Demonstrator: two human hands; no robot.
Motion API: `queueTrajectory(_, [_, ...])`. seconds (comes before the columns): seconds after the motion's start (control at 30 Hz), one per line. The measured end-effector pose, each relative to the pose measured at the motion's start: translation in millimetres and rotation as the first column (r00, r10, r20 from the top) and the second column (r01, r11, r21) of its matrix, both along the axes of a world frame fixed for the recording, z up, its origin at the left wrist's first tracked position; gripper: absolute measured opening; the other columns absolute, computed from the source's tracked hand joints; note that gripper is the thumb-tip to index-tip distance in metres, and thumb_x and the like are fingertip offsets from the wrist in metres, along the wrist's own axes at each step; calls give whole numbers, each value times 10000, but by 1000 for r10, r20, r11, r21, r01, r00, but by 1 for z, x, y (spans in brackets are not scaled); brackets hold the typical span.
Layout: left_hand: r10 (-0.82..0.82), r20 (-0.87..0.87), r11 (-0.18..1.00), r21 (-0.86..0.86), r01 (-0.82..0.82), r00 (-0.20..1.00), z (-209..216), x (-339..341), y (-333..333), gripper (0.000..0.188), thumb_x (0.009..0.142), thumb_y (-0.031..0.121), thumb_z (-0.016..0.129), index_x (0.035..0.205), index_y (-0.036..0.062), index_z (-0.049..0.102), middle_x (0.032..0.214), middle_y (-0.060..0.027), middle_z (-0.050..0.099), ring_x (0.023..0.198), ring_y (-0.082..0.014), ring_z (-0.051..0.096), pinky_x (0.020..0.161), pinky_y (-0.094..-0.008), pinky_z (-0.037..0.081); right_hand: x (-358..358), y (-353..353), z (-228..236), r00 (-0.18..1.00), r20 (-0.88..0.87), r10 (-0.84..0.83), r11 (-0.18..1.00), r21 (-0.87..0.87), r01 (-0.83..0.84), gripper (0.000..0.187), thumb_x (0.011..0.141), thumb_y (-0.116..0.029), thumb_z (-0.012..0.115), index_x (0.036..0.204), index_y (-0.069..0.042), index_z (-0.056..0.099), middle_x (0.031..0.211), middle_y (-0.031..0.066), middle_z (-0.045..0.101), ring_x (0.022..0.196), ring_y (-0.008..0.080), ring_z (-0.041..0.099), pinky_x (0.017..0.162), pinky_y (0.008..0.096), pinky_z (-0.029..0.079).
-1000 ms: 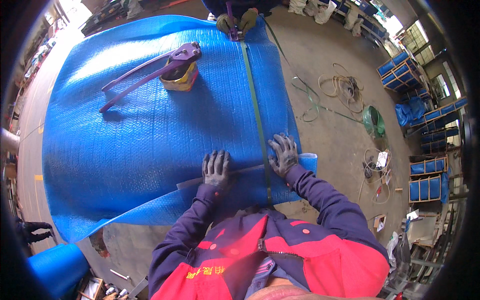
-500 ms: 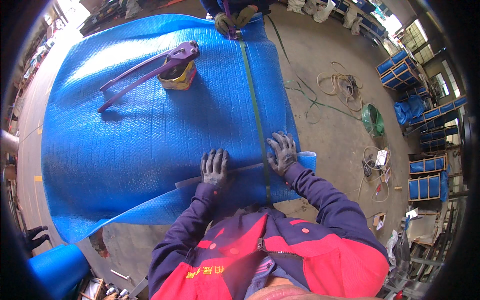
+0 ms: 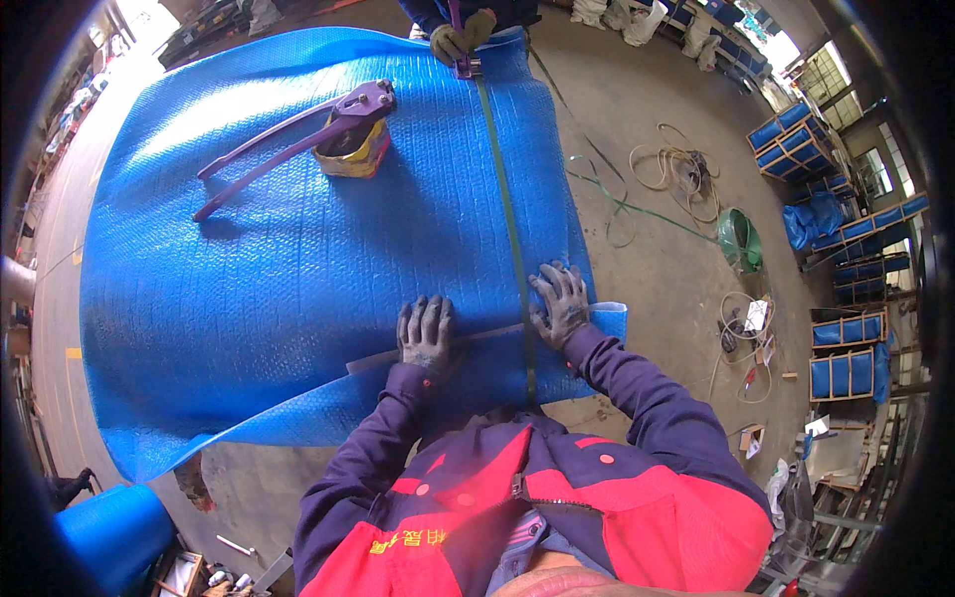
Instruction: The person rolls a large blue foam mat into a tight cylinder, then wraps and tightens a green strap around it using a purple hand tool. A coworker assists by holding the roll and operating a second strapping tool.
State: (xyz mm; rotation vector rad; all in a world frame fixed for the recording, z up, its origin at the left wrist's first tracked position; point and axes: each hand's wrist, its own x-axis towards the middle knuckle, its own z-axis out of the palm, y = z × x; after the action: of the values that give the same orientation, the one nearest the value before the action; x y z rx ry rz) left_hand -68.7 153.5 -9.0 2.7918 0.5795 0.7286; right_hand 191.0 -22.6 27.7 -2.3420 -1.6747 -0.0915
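Note:
My left hand [image 3: 426, 336], in a dark glove, lies flat with fingers stretched on the blue textured wrapping sheet [image 3: 328, 249], close to its folded edge. To the right, my right hand [image 3: 561, 303] rests with spread fingers on the sheet beside the green strap [image 3: 509, 229]. Neither hand holds anything. The strap runs taut across the wrapped bundle to a purple strapping tool [image 3: 464, 66] at the far edge, gripped by another person's gloved hands [image 3: 464, 36]. A purple long-handled crimping tool [image 3: 343, 114] leans on a yellow container [image 3: 353, 151] on top of the bundle.
Loose green strap [image 3: 647, 207] trails over the floor to a green coil [image 3: 739, 241]. A pale hose [image 3: 665, 159] lies coiled on the right. Blue-wrapped crates [image 3: 844, 373] stand along the right side. A blue roll [image 3: 117, 537] is at lower left.
The other person's hands and the purple strapping tool have shifted slightly at the far edge. The dark shape at far left has moved toward the rim. My hands stay put.

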Motion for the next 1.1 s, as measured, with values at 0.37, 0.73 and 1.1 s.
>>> queueTrajectory(0.37, [-11, -6, 1000, 14, 11, 1000, -4, -1, 2, 848, 862, 499, 748, 1510, 58, 424, 1542, -193, 425, 1459, -433, 355, 1221, -636, 217, -2, 1, 3, 1000, -5, -6, 1000, 30, 6, 572, 860, -336, 662, 1393, -154, 561, 1483, 150, 463, 1431, 402, 373, 1193, 627, 245])
queueTrajectory(0.73, [-41, 14, 999, -15, 42, 999, -8, -1, 5, 863, 845, 490, 753, 1515, 54, 427, 1538, -197, 429, 1453, -437, 353, 1216, -646, 222, -1, -1, 0, 1000, 14, -8, 1000, 13, 8, 601, 859, -360, 656, 1418, -166, 545, 1502, 147, 452, 1446, 404, 358, 1190, 621, 243])
queueTrajectory(1.1, [-8, -2, 1000, 21, 8, 1000, 4, 2, 1, 863, 827, 458, 760, 1514, 51, 432, 1527, -190, 440, 1449, -429, 366, 1215, -640, 230, -1, -1, 2, 1000, 5, -12, 1000, 4, 12, 593, 861, -373, 662, 1408, -173, 546, 1514, 136, 438, 1432, 405, 361, 1181, 620, 262])
